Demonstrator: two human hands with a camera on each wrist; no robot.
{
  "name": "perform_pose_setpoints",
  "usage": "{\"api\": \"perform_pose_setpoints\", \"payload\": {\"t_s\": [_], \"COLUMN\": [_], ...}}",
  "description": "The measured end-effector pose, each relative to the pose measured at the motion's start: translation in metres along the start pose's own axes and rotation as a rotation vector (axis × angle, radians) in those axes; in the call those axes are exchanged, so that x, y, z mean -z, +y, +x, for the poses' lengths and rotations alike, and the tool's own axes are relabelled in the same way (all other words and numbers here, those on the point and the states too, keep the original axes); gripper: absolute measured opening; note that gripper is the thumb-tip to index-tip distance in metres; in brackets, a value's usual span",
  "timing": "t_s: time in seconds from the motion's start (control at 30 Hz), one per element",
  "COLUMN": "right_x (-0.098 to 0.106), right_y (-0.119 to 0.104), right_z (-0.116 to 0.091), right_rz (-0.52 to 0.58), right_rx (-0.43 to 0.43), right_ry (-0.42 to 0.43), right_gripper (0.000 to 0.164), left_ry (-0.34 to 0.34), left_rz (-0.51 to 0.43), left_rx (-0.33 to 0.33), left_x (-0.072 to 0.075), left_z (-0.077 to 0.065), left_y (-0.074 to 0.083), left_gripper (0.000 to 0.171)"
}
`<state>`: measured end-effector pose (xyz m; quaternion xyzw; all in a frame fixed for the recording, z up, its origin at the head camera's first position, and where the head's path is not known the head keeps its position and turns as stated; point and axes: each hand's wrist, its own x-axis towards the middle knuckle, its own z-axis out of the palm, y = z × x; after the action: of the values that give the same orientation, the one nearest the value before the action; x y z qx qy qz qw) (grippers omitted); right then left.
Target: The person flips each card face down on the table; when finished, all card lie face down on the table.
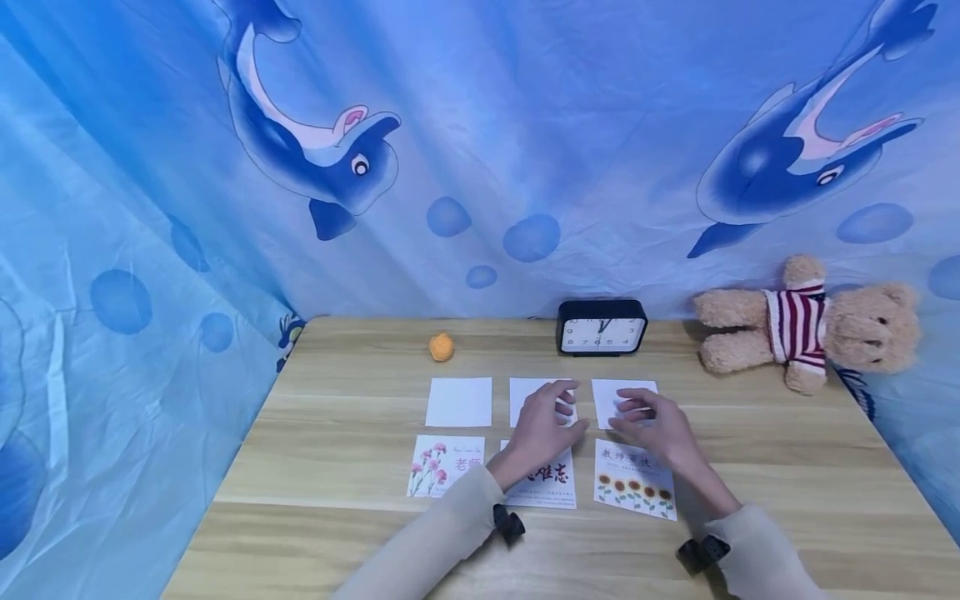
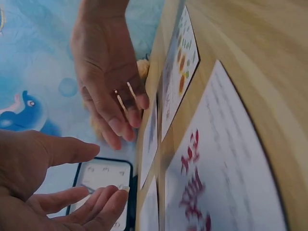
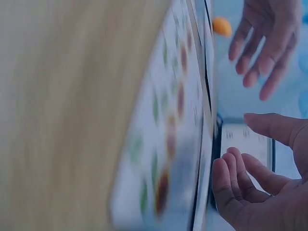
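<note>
My left hand [image 1: 542,425] hovers over the middle blank white card [image 1: 522,396], fingers loosely bent and holding nothing visible. Opposite it, my right hand [image 1: 660,427] is above the right blank card [image 1: 603,402], thumb and fingers apart. Both wrist views show a gap between thumb and fingertips on the left hand [image 2: 72,192] and the right hand [image 3: 269,183]. A third blank card [image 1: 459,402] lies at the left. In the nearer row are a pink-flower card [image 1: 446,467], a card with dark red lettering [image 1: 551,487], partly hidden by the left forearm, and a sunflower card [image 1: 635,479].
Behind the cards stand a black-framed clock [image 1: 602,327] and a small orange ball-like object [image 1: 441,347]. A teddy bear [image 1: 802,325] in a striped top lies at the back right. A blue dolphin-print curtain [image 1: 525,150] borders the wooden table [image 1: 337,467].
</note>
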<state>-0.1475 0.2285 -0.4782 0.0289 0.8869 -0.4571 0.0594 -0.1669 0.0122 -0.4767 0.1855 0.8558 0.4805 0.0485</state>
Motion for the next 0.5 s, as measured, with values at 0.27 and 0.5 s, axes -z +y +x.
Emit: {"api": "perform_pose_setpoints", "payload": {"t_s": [0.27,0.5], "right_x": [-0.046,-0.073], "right_y": [-0.021,-0.042], "right_z": [-0.009,-0.021], "right_rz": [0.021,0.121], "right_rx": [0.088,0.161], "right_ry": [-0.070,-0.204], "right_gripper": [0.050,0.050], "left_ry": [-0.001,0.067], "left_rz": [0.004,0.006], "left_rx": [0.033,0.019], "left_x": [0.031,0.062], "left_z": [-0.028,-0.052], "left_y": [-0.010,-0.028], "left_gripper": [0.058,0.053]}}
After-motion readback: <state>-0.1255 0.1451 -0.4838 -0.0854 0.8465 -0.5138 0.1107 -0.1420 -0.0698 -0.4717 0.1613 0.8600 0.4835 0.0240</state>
